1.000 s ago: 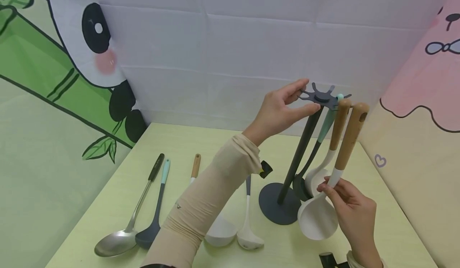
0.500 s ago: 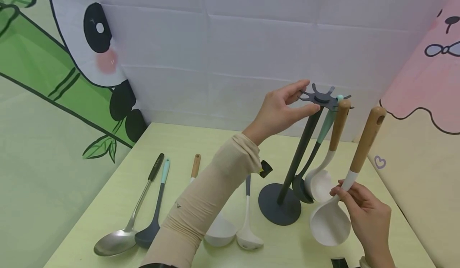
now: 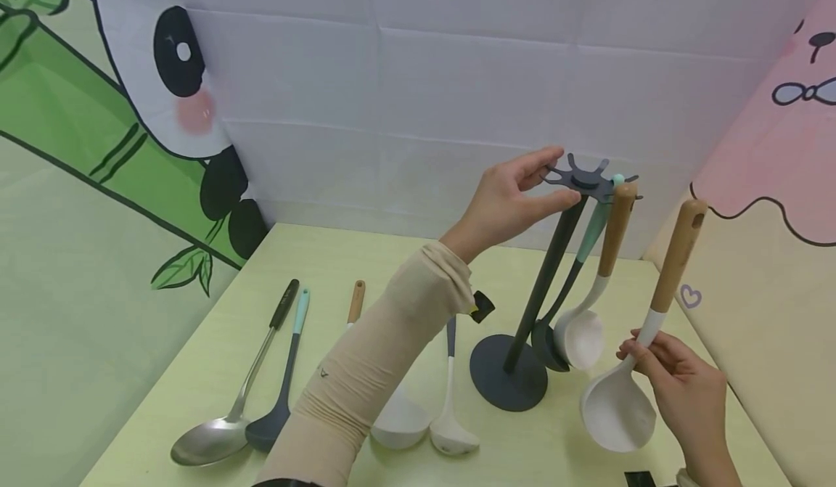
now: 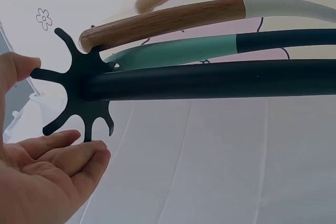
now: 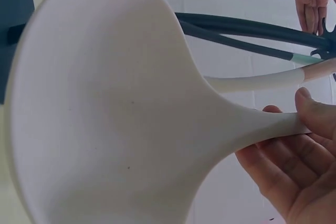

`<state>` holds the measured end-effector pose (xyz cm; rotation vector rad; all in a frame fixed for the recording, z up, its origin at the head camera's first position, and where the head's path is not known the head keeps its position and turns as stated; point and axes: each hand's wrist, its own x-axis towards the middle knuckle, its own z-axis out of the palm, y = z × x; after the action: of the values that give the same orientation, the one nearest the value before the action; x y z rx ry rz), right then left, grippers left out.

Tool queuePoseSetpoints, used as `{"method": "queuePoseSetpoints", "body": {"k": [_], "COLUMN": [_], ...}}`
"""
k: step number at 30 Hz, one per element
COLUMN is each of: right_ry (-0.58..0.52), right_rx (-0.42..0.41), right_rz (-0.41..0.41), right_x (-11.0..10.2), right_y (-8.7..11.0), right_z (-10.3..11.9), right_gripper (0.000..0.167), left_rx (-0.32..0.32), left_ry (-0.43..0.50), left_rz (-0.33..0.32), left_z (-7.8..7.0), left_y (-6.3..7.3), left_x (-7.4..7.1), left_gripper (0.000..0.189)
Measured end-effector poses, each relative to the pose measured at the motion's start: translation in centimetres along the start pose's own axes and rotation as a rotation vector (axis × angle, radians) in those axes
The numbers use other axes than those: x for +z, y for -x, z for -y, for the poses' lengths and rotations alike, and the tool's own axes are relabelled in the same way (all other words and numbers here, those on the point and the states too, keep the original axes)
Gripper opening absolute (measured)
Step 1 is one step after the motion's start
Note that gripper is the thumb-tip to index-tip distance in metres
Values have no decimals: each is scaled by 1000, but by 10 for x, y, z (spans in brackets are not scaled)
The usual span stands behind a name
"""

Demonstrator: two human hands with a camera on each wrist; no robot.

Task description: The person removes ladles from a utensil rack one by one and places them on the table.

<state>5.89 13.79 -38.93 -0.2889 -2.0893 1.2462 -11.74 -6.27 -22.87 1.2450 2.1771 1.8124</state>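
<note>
My right hand point(image 3: 694, 393) pinches a white ladle point(image 3: 617, 411) by its neck, below the wooden handle, which points up. The ladle is tilted and apart from the dark utensil stand point(image 3: 551, 269). In the right wrist view its white bowl point(image 5: 115, 103) fills much of the picture. My left hand point(image 3: 506, 200) grips the stand's hooked top point(image 4: 79, 80) between thumb and fingers. On the stand hang a dark ladle with a mint handle point(image 3: 593, 229) and a white ladle with a wooden handle point(image 3: 617, 229).
To the left on the table point(image 3: 313, 255) lie a steel spoon point(image 3: 212, 440), a dark ladle with a mint handle point(image 3: 268, 429), a white utensil with a wooden handle point(image 3: 400, 425), partly hidden by my left sleeve, and a small white ladle point(image 3: 452, 432). Printed cloth walls surround the table.
My right hand has moved the white ladle to the right and slightly down, away from the stand. The left hand has stayed at the stand's top.
</note>
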Motion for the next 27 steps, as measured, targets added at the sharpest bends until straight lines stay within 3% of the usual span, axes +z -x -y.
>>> {"method": "queuePoseSetpoints", "body": {"k": [15, 22, 27], "right_ry": [10, -1, 13], "right_rx": [31, 37, 68], "right_rz": [84, 126, 157], "right_x": [-6, -7, -5], "right_y": [-6, -10, -13], "right_z": [-27, -41, -49], "right_gripper": [11, 18, 9], "left_rx": [-30, -40, -43], "left_ry": [29, 40, 30], "left_rz": [38, 49, 76], "left_z": [1, 0, -1], "left_y": [0, 0, 0], "left_x": [-4, -6, -7], "left_gripper": [62, 62, 61]}}
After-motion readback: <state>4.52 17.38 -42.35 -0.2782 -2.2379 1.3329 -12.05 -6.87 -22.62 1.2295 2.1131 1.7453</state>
